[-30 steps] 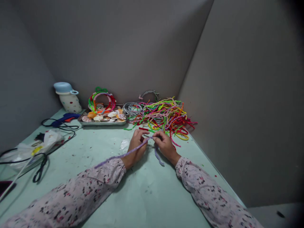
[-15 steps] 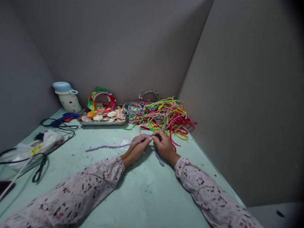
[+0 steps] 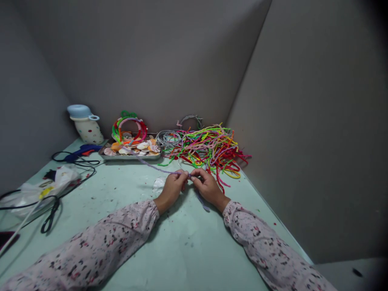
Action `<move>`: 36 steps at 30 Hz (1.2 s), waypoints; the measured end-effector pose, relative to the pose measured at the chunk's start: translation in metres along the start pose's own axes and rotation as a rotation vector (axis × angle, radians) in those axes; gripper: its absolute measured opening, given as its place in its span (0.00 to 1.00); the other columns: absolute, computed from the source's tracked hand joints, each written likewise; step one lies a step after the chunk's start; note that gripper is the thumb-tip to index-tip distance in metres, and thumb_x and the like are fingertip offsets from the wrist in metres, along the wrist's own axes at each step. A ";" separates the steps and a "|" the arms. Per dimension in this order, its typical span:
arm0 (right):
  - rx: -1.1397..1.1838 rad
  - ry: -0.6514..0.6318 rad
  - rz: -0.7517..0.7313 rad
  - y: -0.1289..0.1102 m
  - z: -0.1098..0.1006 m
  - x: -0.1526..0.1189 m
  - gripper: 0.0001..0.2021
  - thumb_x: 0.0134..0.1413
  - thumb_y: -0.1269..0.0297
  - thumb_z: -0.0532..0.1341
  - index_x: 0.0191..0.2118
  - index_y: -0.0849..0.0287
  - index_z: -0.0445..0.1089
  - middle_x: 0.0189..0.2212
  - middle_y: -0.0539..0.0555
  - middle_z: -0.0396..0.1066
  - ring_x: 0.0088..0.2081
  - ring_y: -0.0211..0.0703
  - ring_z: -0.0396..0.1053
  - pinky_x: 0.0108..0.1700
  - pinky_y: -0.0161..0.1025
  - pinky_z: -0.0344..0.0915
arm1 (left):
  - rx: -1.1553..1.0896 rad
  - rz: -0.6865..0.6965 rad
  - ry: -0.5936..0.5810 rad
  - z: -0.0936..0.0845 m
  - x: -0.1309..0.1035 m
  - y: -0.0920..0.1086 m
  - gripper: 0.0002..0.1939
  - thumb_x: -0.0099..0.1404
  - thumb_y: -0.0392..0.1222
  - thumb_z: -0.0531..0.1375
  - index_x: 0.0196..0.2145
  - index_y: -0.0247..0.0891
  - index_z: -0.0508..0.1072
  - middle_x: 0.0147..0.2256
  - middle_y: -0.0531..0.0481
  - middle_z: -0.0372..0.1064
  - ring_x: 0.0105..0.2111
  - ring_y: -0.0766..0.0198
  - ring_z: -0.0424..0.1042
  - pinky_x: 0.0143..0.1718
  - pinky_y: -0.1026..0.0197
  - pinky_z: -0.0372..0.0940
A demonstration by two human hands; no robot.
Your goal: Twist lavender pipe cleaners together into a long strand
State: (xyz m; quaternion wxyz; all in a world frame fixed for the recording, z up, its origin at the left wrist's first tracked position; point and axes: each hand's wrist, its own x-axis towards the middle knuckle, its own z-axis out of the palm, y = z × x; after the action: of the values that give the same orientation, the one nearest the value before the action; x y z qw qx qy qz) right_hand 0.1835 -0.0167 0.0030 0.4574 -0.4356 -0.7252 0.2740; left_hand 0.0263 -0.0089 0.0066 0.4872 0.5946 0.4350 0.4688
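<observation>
A fuzzy purple stem (image 3: 154, 167) runs from between my hands up to the left, its far end passing in front of the shell tray. My left hand (image 3: 172, 188) pinches it near the fingertips. Close beside, my right hand (image 3: 208, 186) is closed on the same purple strand, fingertips almost touching those of the left. A paler purple end (image 3: 203, 204) hangs below my right hand. Just above the fingers a thin wire loop shows faintly; how the strand meets it is too small to tell.
Behind the hands lies a heap of coloured fuzzy stems (image 3: 209, 145). Left of it are coiled grey wire (image 3: 169, 138), a metal tray (image 3: 130, 158) of shells with colourful rings, and a bottle (image 3: 87, 127). Cables (image 3: 50, 216) and a plastic bag (image 3: 30, 196) lie at left.
The long free end of the purple stem has swung upward and away, from lying low at the left to reaching the tray. My left hand has turned and shifted slightly left.
</observation>
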 end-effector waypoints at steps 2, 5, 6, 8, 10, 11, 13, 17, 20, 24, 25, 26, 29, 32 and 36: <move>0.015 -0.009 0.013 -0.001 0.000 0.000 0.07 0.58 0.64 0.55 0.40 0.57 0.68 0.36 0.51 0.72 0.37 0.40 0.69 0.40 0.36 0.65 | 0.002 0.010 0.012 0.000 0.001 -0.001 0.18 0.63 0.51 0.53 0.21 0.37 0.63 0.17 0.56 0.57 0.19 0.68 0.58 0.25 0.64 0.54; 0.025 -0.006 0.007 -0.001 0.001 0.001 0.07 0.58 0.64 0.55 0.39 0.57 0.68 0.35 0.51 0.72 0.37 0.40 0.70 0.40 0.36 0.65 | 0.046 0.019 0.045 0.000 0.001 0.000 0.18 0.63 0.50 0.53 0.21 0.37 0.62 0.17 0.57 0.57 0.20 0.68 0.58 0.25 0.64 0.54; 0.026 -0.003 0.000 0.000 0.002 0.001 0.07 0.58 0.63 0.56 0.39 0.57 0.69 0.35 0.51 0.72 0.37 0.39 0.70 0.41 0.36 0.65 | 0.059 0.016 0.059 0.000 0.001 0.001 0.17 0.63 0.50 0.53 0.21 0.37 0.62 0.17 0.57 0.57 0.20 0.68 0.58 0.25 0.64 0.54; 0.023 -0.003 -0.011 0.000 0.002 0.001 0.08 0.58 0.63 0.56 0.40 0.57 0.69 0.35 0.51 0.73 0.37 0.39 0.71 0.41 0.36 0.66 | 0.078 0.011 0.081 0.000 0.002 0.001 0.16 0.62 0.49 0.53 0.22 0.37 0.63 0.17 0.57 0.57 0.20 0.69 0.58 0.24 0.64 0.53; 0.006 -0.017 -0.015 0.002 0.002 0.002 0.09 0.58 0.63 0.56 0.42 0.56 0.70 0.36 0.51 0.74 0.37 0.39 0.71 0.42 0.36 0.66 | 0.086 0.011 0.094 -0.001 0.002 0.001 0.15 0.62 0.49 0.54 0.23 0.37 0.64 0.18 0.57 0.57 0.19 0.68 0.58 0.23 0.65 0.52; -0.011 -0.023 -0.016 0.002 0.002 0.002 0.09 0.58 0.64 0.57 0.43 0.56 0.70 0.37 0.51 0.75 0.38 0.39 0.72 0.42 0.36 0.66 | 0.089 0.016 0.097 -0.001 0.002 0.001 0.15 0.62 0.49 0.54 0.24 0.37 0.65 0.18 0.57 0.57 0.19 0.68 0.57 0.23 0.65 0.52; -0.058 -0.030 -0.015 0.004 0.002 0.002 0.10 0.58 0.63 0.57 0.44 0.54 0.71 0.39 0.51 0.75 0.39 0.40 0.73 0.43 0.37 0.67 | 0.092 0.030 0.099 -0.001 0.002 0.001 0.14 0.62 0.49 0.54 0.24 0.37 0.66 0.18 0.57 0.57 0.20 0.68 0.57 0.23 0.65 0.52; -0.147 -0.001 -0.005 0.006 0.001 0.001 0.10 0.57 0.62 0.58 0.44 0.54 0.73 0.38 0.51 0.76 0.38 0.41 0.73 0.41 0.37 0.67 | 0.098 0.061 0.105 0.000 0.002 0.003 0.12 0.61 0.48 0.56 0.26 0.37 0.68 0.18 0.57 0.58 0.20 0.69 0.58 0.23 0.65 0.53; -0.196 0.025 -0.016 0.004 0.001 0.000 0.10 0.58 0.63 0.57 0.43 0.54 0.73 0.37 0.50 0.77 0.37 0.41 0.74 0.40 0.36 0.67 | 0.091 0.069 0.108 0.001 0.002 0.003 0.10 0.59 0.47 0.58 0.28 0.37 0.70 0.19 0.56 0.61 0.21 0.68 0.60 0.26 0.65 0.56; -0.244 0.043 -0.047 0.002 0.002 -0.001 0.10 0.58 0.63 0.57 0.44 0.54 0.72 0.39 0.51 0.76 0.38 0.42 0.74 0.41 0.37 0.67 | 0.076 0.071 0.114 0.001 0.002 0.002 0.11 0.58 0.48 0.59 0.29 0.36 0.71 0.21 0.55 0.64 0.21 0.68 0.61 0.26 0.65 0.56; -0.251 0.042 -0.054 0.002 0.002 -0.001 0.10 0.58 0.64 0.57 0.44 0.53 0.72 0.39 0.51 0.76 0.38 0.43 0.74 0.41 0.38 0.67 | 0.077 0.072 0.118 0.001 0.001 0.002 0.11 0.57 0.48 0.60 0.29 0.36 0.70 0.22 0.55 0.64 0.21 0.69 0.61 0.25 0.65 0.56; -0.259 0.040 -0.058 0.002 0.002 -0.001 0.10 0.58 0.64 0.57 0.44 0.53 0.72 0.38 0.51 0.76 0.38 0.43 0.74 0.41 0.38 0.67 | 0.079 0.072 0.126 0.001 0.001 0.002 0.12 0.57 0.49 0.60 0.29 0.36 0.70 0.22 0.55 0.64 0.21 0.69 0.61 0.25 0.65 0.56; -0.280 0.031 -0.066 0.003 0.003 -0.002 0.10 0.58 0.64 0.57 0.44 0.53 0.72 0.39 0.52 0.76 0.38 0.44 0.74 0.42 0.40 0.68 | 0.075 0.060 0.148 0.000 0.001 0.002 0.14 0.56 0.51 0.61 0.27 0.36 0.69 0.20 0.56 0.62 0.20 0.69 0.59 0.23 0.66 0.55; -0.275 0.023 -0.072 0.003 0.004 -0.002 0.10 0.58 0.65 0.57 0.44 0.53 0.72 0.39 0.52 0.76 0.39 0.44 0.73 0.42 0.40 0.68 | 0.052 0.041 0.145 0.000 0.001 0.001 0.15 0.56 0.52 0.60 0.27 0.36 0.69 0.18 0.57 0.60 0.19 0.70 0.59 0.22 0.66 0.54; -0.248 0.020 -0.069 0.004 0.005 -0.002 0.10 0.57 0.66 0.58 0.43 0.53 0.71 0.39 0.52 0.76 0.39 0.43 0.73 0.41 0.39 0.68 | 0.005 0.022 0.143 0.001 0.002 -0.001 0.13 0.56 0.50 0.60 0.29 0.36 0.68 0.19 0.57 0.61 0.19 0.70 0.59 0.22 0.66 0.55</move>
State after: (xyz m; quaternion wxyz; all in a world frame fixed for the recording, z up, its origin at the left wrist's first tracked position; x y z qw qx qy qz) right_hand 0.1807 -0.0169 -0.0035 0.4163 -0.4665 -0.7635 0.1619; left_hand 0.0273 -0.0067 0.0062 0.4482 0.5657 0.4633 0.5142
